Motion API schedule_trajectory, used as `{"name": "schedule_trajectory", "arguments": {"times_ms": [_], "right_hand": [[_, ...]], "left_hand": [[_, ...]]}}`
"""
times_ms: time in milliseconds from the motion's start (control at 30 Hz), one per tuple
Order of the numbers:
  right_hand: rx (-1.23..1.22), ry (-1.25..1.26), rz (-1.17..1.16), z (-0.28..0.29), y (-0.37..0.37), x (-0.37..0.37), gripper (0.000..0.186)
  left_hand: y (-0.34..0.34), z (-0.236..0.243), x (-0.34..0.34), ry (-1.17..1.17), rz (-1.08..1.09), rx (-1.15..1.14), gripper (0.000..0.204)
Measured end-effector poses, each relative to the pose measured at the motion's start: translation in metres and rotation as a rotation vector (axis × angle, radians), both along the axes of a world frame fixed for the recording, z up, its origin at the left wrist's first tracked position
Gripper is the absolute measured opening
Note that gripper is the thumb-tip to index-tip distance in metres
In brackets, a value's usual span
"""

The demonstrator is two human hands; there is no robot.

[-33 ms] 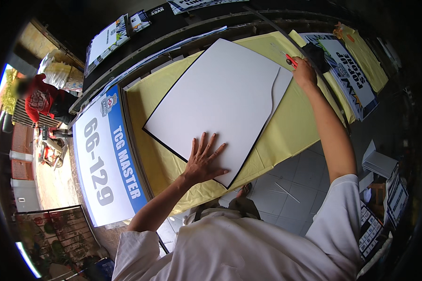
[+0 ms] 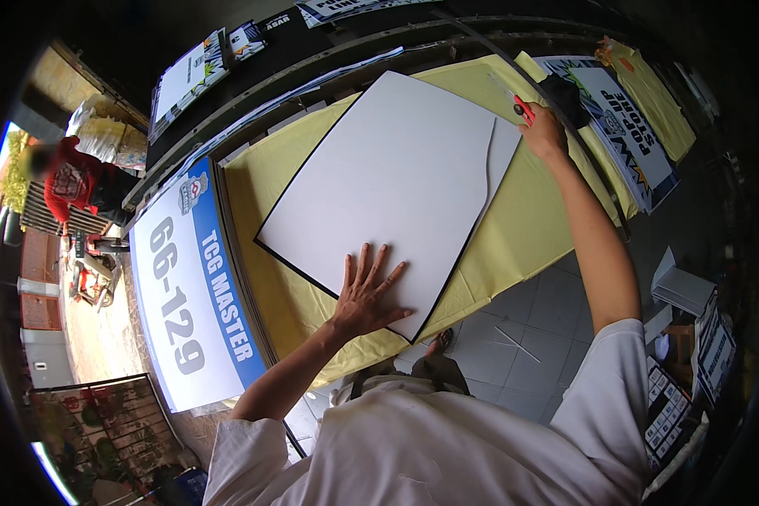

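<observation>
roughly, the cutting looks most of the way done: a slit runs through the white board [image 2: 396, 185] near its right edge, from the far corner down toward the near edge, and the narrow strip [image 2: 504, 152] to the right of it already stands a little apart from the main sheet. what seems left (judging only from how the pieces lie) is the last part of the cut at the far end, where the blade sits now, and lifting the strip away. whether the slit goes clean through all along its length is too fine to tell.

the board lies flat on the yellow table cover [image 2: 514, 244], turned at an angle to the table edge, its dark-edged corner pointing toward the person.

the left hand [image 2: 364, 295] is wide open, fingers spread and palm pressed flat on the near part of the board, just inside its lower edge, weighting it down. the right hand [image 2: 544, 131], arm stretched out, is closed around a red-handled utility knife [image 2: 521, 107] at the far right corner of the board, with the blade end pointing away beyond the fist; the fingers are wrapped tight, though the exact grip is hidden behind the hand.

a blue and white sign panel [image 2: 194, 295] leans just left of the table, and more printed panels [image 2: 624, 135] lie to the far right.
</observation>
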State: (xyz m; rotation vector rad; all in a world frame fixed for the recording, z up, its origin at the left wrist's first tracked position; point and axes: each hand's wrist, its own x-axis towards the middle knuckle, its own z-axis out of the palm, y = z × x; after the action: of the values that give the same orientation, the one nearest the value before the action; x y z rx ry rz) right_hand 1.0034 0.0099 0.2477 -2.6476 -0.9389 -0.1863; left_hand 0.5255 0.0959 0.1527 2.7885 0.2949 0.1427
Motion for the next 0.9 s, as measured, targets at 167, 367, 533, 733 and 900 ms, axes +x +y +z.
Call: {"name": "schedule_trajectory", "arguments": {"times_ms": [167, 367, 533, 733, 900], "right_hand": [[0.334, 0.301, 0.054, -0.012, -0.079, -0.064, 0.033], [0.406, 0.493, -0.165, -0.061, -0.166, -0.133, 0.031], [0.530, 0.589, -0.166, -0.090, -0.177, -0.210, 0.032], [0.354, 0.637, -0.110, -0.104, -0.130, -0.231, 0.039], [0.371, 0.592, -0.082, -0.128, -0.107, -0.181, 0.035]], "left_hand": [[-0.061, 0.003, -0.015, 0.137, 0.130, -0.034, 0.102], [-0.103, 0.001, -0.009, 0.137, 0.318, -0.058, 0.096], [-0.121, -0.014, 0.036, 0.121, 0.483, -0.088, 0.097], [-0.144, -0.012, 0.077, 0.102, 0.560, -0.170, 0.099], [-0.159, -0.011, 0.098, 0.125, 0.572, -0.164, 0.101]]}}
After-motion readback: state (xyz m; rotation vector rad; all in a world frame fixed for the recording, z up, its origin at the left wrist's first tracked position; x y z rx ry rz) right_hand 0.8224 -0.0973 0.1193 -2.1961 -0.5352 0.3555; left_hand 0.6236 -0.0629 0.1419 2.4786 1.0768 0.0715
